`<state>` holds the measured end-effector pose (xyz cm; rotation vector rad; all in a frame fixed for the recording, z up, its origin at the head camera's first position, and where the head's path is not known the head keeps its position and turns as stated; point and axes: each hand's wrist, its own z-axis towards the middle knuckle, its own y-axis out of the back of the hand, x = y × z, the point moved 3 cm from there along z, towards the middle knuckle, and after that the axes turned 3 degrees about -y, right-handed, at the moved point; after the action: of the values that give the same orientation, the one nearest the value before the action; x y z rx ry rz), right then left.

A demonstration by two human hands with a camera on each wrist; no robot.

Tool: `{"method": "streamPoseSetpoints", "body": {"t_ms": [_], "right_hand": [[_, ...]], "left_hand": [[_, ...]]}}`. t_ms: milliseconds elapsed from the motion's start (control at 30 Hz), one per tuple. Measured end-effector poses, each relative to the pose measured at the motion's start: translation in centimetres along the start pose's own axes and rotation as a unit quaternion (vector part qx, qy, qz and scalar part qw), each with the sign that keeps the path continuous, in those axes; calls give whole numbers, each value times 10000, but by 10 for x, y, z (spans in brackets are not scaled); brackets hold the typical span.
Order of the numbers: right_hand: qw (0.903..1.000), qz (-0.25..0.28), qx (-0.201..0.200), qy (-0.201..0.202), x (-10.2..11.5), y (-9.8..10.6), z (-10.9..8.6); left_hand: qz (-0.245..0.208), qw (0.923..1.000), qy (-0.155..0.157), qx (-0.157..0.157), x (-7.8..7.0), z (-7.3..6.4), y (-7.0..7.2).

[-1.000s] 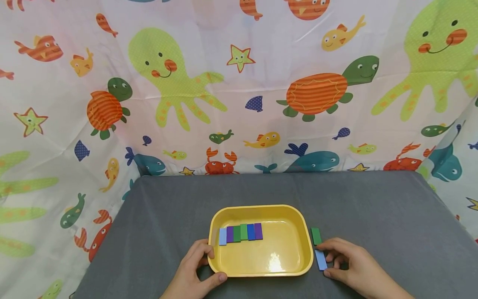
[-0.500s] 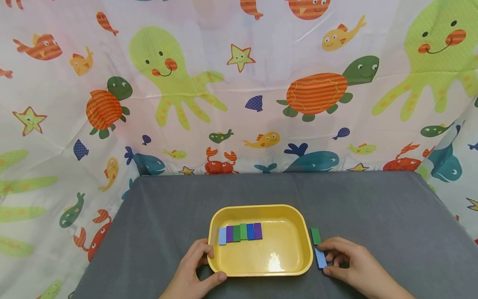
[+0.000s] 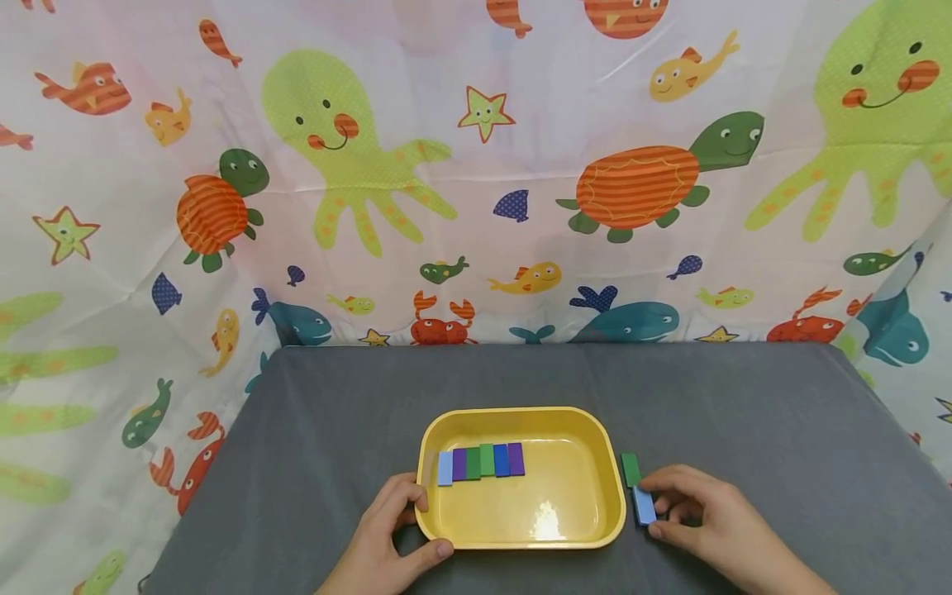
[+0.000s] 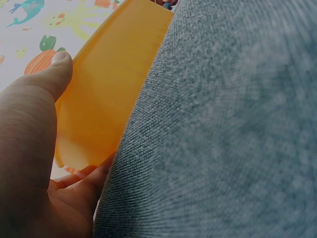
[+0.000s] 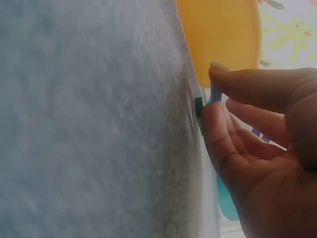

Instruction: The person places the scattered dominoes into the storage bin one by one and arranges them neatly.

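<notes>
A yellow tray (image 3: 521, 529) sits on the grey table, and my left hand (image 3: 387, 533) grips its left end, thumb along the near side and fingers at the rim. Inside lies a row of small flat tiles (image 3: 487, 460) in light blue, purple, greens and blue, side by side near the far left. Right of the tray, my right hand (image 3: 706, 512) pinches a light blue tile (image 3: 644, 506) between thumb and fingers. The right wrist view shows this light blue tile (image 5: 216, 90) held on edge, slightly off the table. A dark green tile (image 3: 630, 469) lies just beyond it.
The grey cloth-covered table (image 3: 357, 397) reaches back to a white curtain (image 3: 416, 281) printed with sea animals, which also hangs at both sides. The tray's right wall stands close to the dark green tile.
My right hand has raised the light blue tile a little and shifted it slightly away from me, towards the green tile. My left hand and the tray stay put; the head view shifts slightly.
</notes>
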<state>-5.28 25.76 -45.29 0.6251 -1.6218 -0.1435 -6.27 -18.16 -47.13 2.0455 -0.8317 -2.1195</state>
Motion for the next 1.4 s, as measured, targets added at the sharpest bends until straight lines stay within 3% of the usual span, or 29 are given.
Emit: {"method": "streamPoseSetpoints", "body": {"t_ms": [200,600,800,967,1167,1400], "right_hand": [[9995,-13,-178,-244,5,4,1],[9959,-386,-786,-211,20,12,3],[9922,-594,-1094,88,28,14,6],[9880,-914,-1242,87,34,19,9],[9826,-1183,-1393,324,45,26,13],[9830,-1201,-1290,520,59,28,20]], "left_hand": [[-35,10000,36,29,0,0,0],[-73,10000,29,28,-2,-1,1],[-83,9999,-53,23,-2,0,1],[42,9999,-148,6,-1,0,1],[-6,10000,-51,31,0,1,0],[53,10000,-42,36,0,1,1]]}}
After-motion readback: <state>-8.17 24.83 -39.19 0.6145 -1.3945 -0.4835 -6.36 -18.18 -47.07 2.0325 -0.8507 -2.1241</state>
